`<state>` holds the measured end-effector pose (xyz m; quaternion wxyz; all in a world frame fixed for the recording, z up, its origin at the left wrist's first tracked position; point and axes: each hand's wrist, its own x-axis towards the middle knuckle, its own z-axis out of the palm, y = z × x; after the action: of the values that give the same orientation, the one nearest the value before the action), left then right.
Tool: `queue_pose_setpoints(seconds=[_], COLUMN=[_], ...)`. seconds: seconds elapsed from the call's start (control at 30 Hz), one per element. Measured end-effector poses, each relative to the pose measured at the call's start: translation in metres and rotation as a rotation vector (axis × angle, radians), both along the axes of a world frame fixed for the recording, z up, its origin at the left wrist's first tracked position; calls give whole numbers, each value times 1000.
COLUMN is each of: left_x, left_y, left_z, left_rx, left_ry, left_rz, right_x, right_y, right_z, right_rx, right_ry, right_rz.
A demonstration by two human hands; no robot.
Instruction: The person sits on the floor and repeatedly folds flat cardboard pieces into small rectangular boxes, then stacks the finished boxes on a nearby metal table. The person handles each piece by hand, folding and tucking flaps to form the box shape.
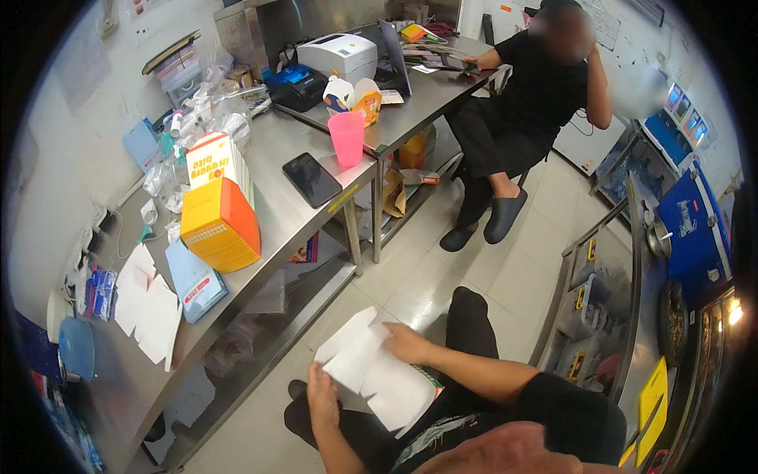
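A partly unfolded white paper food carton [379, 375] lies across my lap, its flaps and slots showing and a coloured printed edge at its lower right. My left hand [321, 391] grips its left edge, thumb on the white face. Over the upper right part, my right hand [405, 344] pinches a flap; some of its fingertips are hidden by the card. On the steel table at the left, another flat white carton [148, 304] lies beside a pale blue box [195, 283]. Next to that box stands a stack of orange and yellow folded cartons [221, 225].
The steel table [276, 229] also bears a phone [312, 180], a pink cup [346, 138] and plastic bags. A printer [338, 55] stands farther back. Ahead, a person [537, 95] in black sits. At right are a shelf with bins [588, 308] and a blue cooler [695, 225].
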<state>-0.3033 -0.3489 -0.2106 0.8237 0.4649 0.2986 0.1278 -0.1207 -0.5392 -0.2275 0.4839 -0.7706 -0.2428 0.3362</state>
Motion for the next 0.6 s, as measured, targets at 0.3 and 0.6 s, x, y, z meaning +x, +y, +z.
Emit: queue_pose_setpoints(seconds=[0.3,0.6], left_x=[-37,-72], left_y=[24,70], left_z=[9,9], left_rx=[197,365], left_ry=[111,174], left_rz=[219,158], right_x=[-70,-123], right_y=[92,100], right_z=[51,54], right_rx=[83,372], right_ry=[-101,-75], right_rz=[186,-101])
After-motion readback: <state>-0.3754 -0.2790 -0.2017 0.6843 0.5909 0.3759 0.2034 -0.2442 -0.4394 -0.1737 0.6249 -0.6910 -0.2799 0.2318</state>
